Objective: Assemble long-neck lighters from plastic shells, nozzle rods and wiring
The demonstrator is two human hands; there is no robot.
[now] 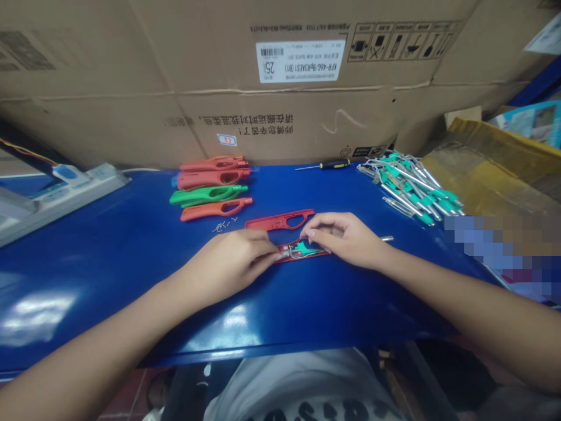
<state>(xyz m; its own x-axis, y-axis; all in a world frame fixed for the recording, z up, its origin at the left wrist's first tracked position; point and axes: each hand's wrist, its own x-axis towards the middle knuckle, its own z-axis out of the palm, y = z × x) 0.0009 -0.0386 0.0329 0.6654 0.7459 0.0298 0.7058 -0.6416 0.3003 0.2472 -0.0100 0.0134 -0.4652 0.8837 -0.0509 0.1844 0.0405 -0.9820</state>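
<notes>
Left hand (pixel 230 263) is pinching one end of red casing (pixel 302 255) with half-closed fingers, holding it flat on bench (pixel 109 263) just below spare half (pixel 280 221), while right hand (pixel 344 238) is curling over, fingertips touching its edge beside green insert (pixel 301 249) seated inside.

A glossy royal-blue tabletop (pixel 109 280) carries three coral-red plastic handle shells (pixel 214 179) and one bright green plastic handle shell (pixel 208 195) in a row. A red plastic shell (pixel 319 252) lies open, showing a teal insert (pixel 302 248). Teal-and-silver metal rods (pixel 412 187) pile up beside a black-and-yellow screwdriver (pixel 335 164), before a plain brown cardboard carton (pixel 280 58) with a white barcode label (pixel 300 61).
</notes>
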